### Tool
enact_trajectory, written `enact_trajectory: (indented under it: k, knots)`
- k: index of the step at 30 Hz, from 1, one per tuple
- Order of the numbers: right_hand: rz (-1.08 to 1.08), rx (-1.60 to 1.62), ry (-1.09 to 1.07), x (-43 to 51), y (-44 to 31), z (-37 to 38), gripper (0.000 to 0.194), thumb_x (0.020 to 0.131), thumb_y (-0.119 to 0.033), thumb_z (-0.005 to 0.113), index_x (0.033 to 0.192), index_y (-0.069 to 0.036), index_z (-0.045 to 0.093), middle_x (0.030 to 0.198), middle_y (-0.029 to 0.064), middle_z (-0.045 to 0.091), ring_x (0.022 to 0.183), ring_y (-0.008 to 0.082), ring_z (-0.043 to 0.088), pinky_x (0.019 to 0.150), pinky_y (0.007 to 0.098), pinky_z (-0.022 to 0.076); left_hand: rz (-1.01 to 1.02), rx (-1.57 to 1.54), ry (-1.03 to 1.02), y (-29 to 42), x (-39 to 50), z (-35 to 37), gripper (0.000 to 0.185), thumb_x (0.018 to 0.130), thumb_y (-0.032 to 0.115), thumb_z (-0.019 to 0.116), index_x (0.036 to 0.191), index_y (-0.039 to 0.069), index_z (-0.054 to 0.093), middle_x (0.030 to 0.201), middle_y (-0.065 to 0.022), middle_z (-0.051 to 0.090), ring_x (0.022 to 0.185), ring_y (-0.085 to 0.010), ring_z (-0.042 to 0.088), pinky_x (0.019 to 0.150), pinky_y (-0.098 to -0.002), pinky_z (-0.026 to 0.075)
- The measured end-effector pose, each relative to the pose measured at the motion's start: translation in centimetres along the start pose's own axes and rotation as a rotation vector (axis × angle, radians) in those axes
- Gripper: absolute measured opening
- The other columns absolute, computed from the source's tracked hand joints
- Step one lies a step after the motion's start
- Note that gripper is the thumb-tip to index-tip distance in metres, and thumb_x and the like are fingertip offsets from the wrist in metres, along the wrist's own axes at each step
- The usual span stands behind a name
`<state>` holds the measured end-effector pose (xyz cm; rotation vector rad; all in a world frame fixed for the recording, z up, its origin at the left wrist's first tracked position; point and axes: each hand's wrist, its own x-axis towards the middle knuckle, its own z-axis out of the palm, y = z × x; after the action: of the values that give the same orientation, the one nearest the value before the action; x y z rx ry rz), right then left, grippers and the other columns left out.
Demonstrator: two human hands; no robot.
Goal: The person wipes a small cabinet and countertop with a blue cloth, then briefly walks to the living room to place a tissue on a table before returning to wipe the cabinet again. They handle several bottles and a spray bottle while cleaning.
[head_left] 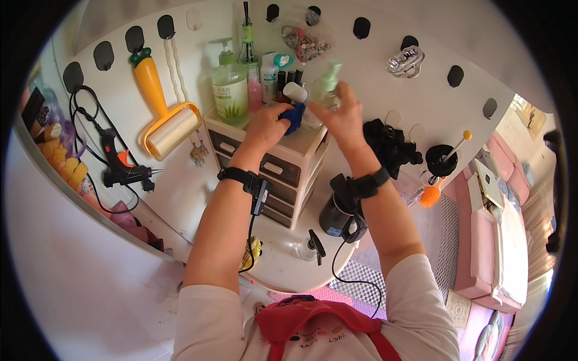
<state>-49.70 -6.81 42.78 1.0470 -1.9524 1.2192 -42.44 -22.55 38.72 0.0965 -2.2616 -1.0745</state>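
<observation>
On top of a small drawer unit (289, 144), my left hand (269, 125) is closed on a dark blue cloth (294, 118). My right hand (342, 116) is beside a clear bottle with a pale green pump (331, 80), which is blurred; whether the fingers grip it cannot be told. A small white-capped container (295, 92) leans behind the blue cloth. To the left stand a green pump bottle (229, 92) and a pink bottle (254, 94). A white bottle (269, 76) and several dark-capped small bottles (289, 81) stand behind.
A black kettle-like vessel (336, 219) and a clear spray bottle (308, 249) stand on the rounded white table (289, 270). A yellow lint roller (174, 131), a glue gun (122, 167) and a black fabric bundle (389, 144) hang on the wall. A black cable hangs from each wrist strap.
</observation>
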Motion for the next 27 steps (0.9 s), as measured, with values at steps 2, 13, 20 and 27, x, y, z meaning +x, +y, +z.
enact_trajectory:
  k: [2,13,20,27]
  knots:
    - [0.017,0.33,0.143,0.1,-0.6,-2.1,0.051,0.066,-0.017,0.074,0.108,-0.001,0.051,0.099,0.0106,0.059,0.095,0.0223,0.055,0.083,0.0351,0.0416,0.046,0.103,-0.002,0.0,-0.1,0.0,0.032,0.071,0.015,0.053,0.101,0.015,0.064,0.101,-0.015,0.062,0.095,-0.031,0.057,0.08,-0.0358,0.046]
    - [0.247,0.504,0.213,-11.3,0.7,-12.1,0.055,0.066,-0.009,0.072,0.115,-0.002,0.046,0.107,0.0059,0.05,0.101,0.0168,0.048,0.089,0.0314,0.0378,0.318,0.938,-0.268,2.4,1.5,3.8,0.019,0.071,0.015,0.052,0.081,0.013,0.067,0.082,-0.0107,0.065,0.093,-0.0314,0.054,0.085,-0.0428,0.037]
    - [0.403,0.584,0.194,-17.1,2.3,-13.3,0.056,0.069,-0.009,0.072,0.116,-0.002,0.044,0.106,0.0063,0.05,0.097,0.0166,0.05,0.085,0.0306,0.0421,0.487,0.988,-0.217,2.4,1.8,4.1,0.01,0.069,0.012,0.056,0.063,0.01,0.064,0.067,-0.0099,0.063,0.08,-0.0276,0.055,0.074,-0.037,0.038]
    - [0.461,0.616,0.208,-19.0,3.1,-13.4,0.055,0.07,-0.008,0.071,0.117,-0.001,0.043,0.107,0.0066,0.05,0.097,0.0173,0.05,0.086,0.0307,0.041,0.539,0.904,-0.288,2.9,1.6,3.7,0.007,0.068,0.007,0.057,0.069,0.007,0.064,0.068,-0.0119,0.061,0.079,-0.0282,0.056,0.072,-0.037,0.041]
